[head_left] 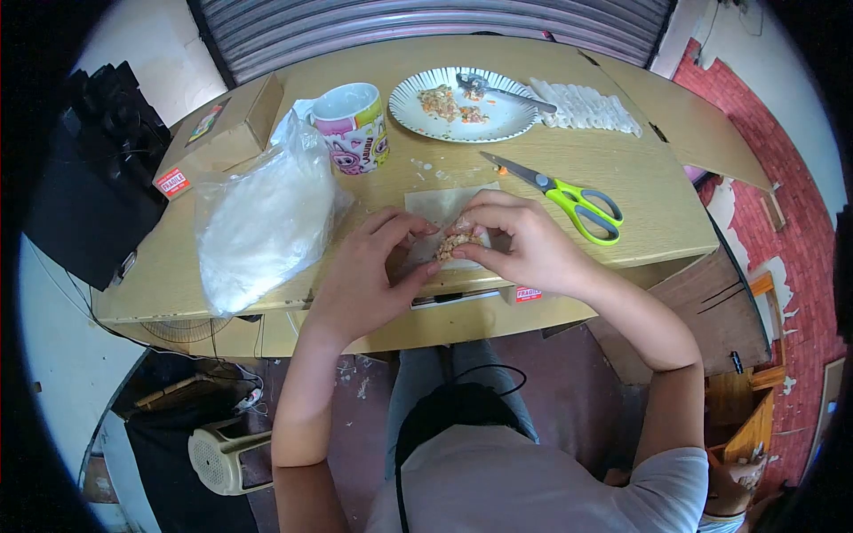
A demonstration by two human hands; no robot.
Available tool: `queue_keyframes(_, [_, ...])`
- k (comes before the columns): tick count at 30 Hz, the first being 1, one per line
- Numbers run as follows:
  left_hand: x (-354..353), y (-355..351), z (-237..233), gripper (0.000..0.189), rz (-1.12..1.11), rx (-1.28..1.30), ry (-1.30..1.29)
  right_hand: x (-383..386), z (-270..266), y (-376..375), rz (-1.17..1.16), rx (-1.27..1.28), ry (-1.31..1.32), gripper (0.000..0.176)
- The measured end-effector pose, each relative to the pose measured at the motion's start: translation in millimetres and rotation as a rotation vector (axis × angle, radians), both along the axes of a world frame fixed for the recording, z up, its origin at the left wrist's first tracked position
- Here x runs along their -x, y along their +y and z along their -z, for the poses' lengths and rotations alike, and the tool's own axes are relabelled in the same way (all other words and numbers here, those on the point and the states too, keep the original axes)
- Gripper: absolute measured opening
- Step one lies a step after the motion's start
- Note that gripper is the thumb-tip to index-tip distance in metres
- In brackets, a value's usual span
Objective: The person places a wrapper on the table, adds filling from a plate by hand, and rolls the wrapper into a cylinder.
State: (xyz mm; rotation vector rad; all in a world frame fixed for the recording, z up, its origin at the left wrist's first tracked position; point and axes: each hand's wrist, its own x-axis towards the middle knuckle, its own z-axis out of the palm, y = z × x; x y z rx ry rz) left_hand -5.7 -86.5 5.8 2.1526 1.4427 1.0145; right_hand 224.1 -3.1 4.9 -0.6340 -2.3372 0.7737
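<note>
A pale, thin wrapper sheet (429, 202) lies near the table's front edge with a small heap of chopped filling (453, 245) on it. My left hand (371, 266) is at the left of the filling, thumb and fingers curved, fingertips at its edge. From the right, my right hand (515, 235) pinches the filling and a bit of wrapper between thumb and fingers. Green-handled scissors (582, 206) lie just right of my right hand. Behind the hands, a white plate (418, 124) holds more filling and a spoon (506, 91).
Finished white rolls (586, 108) lie in a row right of the plate. A patterned mug (355, 133), a plastic bag of white contents (262, 213) and a cardboard box (218, 133) stand at the left. A stool (218, 460) is below.
</note>
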Motion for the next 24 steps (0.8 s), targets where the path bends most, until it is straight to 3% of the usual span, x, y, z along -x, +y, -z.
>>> queue_keyframes(2, [1.0, -0.3, 0.9, 0.037, -0.001, -0.001, 0.024, -2.4, -5.7, -0.7, -0.033, -0.112, -0.03, 0.024])
queue_keyframes(6, [-0.4, -0.5, 1.6, 0.036, 0.004, -0.002, 0.014, -13.0, -13.8, 2.2, -0.042, -0.068, -0.051, 0.022])
queue_keyframes(8, [-0.6, 0.0, 1.9, 0.034, 0.025, 0.048, -0.032, -17.7, -19.9, 2.0, 0.045, 0.172, -0.104, 0.021])
queue_keyframes(9, [-0.5, 0.4, 1.7, 0.034, 0.027, 0.048, -0.032, -19.9, -20.6, 1.4, 0.047, 0.172, -0.104, 0.021])
queue_keyframes(17, [-2.1, -1.2, 1.4, 0.036, 0.001, 0.057, 0.027, -33.7, -19.4, -1.3, -0.029, -0.061, -0.159, 0.032])
queue_keyframes(20, [-1.9, 0.5, 7.4, 0.034, 0.004, -0.126, 0.079, -35.5, -15.0, 3.5, -0.047, -0.071, -0.178, 0.033])
queue_keyframes(24, [-1.8, 1.1, 8.3, 0.035, 0.0, -0.075, 0.039, -35.5, -16.0, 3.4, -0.041, -0.007, -0.173, 0.031])
